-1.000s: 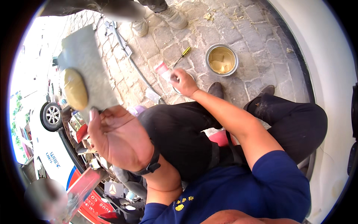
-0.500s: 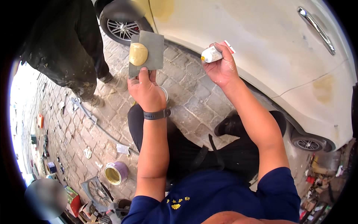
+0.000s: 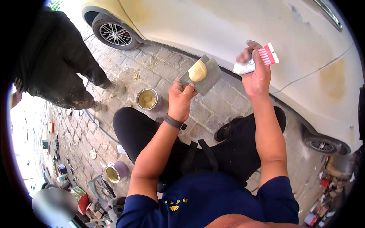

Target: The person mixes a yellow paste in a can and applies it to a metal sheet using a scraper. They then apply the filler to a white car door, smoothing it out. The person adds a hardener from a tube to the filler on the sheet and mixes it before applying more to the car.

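Observation:
My left hand [image 3: 180,99] grips grey flat putty spreaders [image 3: 210,80] by their near edge, thumb on top; there seem to be two, overlapping. On them sits a smooth mound of cream-yellow putty [image 3: 197,71]. My right hand [image 3: 257,74] is closed round a white squeeze tube [image 3: 245,67] with a red-and-white striped flat end [image 3: 268,55]. Its fingertips are blurred, and the tube's narrow end points toward the putty, apart from it. Beyond both hands stands the pale car door [image 3: 205,26]. An open tin [image 3: 147,99] with putty inside stands left of my left hand.
Another person in dark, dusty trousers [image 3: 64,57] stands at the left, near the car's wheel [image 3: 114,32]. A second open tin [image 3: 116,171] and a hose [image 3: 99,126] are on the stone paving [image 3: 205,114]. Assorted clutter [image 3: 85,201] fills the lower left.
My left hand has swung right and tilted the spreaders toward the tube. My right hand has also moved right, bringing the striped end more into view. The nearer tin has come into view.

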### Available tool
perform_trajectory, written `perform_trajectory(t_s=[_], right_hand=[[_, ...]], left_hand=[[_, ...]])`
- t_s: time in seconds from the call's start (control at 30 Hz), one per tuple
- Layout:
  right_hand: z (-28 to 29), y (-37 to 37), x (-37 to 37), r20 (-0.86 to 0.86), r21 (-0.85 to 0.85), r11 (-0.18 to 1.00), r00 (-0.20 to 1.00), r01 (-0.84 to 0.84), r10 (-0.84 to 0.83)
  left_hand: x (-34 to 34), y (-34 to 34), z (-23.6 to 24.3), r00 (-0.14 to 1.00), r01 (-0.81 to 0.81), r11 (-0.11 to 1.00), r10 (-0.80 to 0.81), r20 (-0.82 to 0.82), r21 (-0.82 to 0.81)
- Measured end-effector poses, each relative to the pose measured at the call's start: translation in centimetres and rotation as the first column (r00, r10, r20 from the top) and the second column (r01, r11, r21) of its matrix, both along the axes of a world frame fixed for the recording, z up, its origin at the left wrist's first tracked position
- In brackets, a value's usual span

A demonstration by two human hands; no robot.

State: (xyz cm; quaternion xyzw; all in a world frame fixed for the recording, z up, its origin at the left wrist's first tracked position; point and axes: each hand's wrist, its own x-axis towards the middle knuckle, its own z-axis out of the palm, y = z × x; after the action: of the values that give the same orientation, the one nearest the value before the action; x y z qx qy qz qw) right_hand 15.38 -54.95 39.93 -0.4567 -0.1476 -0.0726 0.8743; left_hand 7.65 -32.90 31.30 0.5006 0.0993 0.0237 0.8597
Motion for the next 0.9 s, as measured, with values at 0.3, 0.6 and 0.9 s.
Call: perform_trajectory(t_s=[0.3, 0.6, 0.9], right_hand=[[-0.6, -2.6, 1.5, -0.103, 0.121, 0.981, 0.985, 0.149, -0.137], [-1.7, -2.1, 1.7, -0.103, 0.072, 0.996, 0.993, 0.056, -0.049], [-1.6, 0.3, 2.0, -0.060, -0.043, 0.995, 0.994, 0.090, -0.092]], left_hand=[[1.7, -4.6, -2.4, 0.954, 0.294, 0.956, -0.293, -0.066, 0.003], [2.5, -4.4, -2.0, 0.943, 0.325, 0.945, -0.326, -0.066, -0.027], [1.4, -3.4, -1.0, 0.953, 0.301, 0.953, -0.302, -0.037, -0.026]])
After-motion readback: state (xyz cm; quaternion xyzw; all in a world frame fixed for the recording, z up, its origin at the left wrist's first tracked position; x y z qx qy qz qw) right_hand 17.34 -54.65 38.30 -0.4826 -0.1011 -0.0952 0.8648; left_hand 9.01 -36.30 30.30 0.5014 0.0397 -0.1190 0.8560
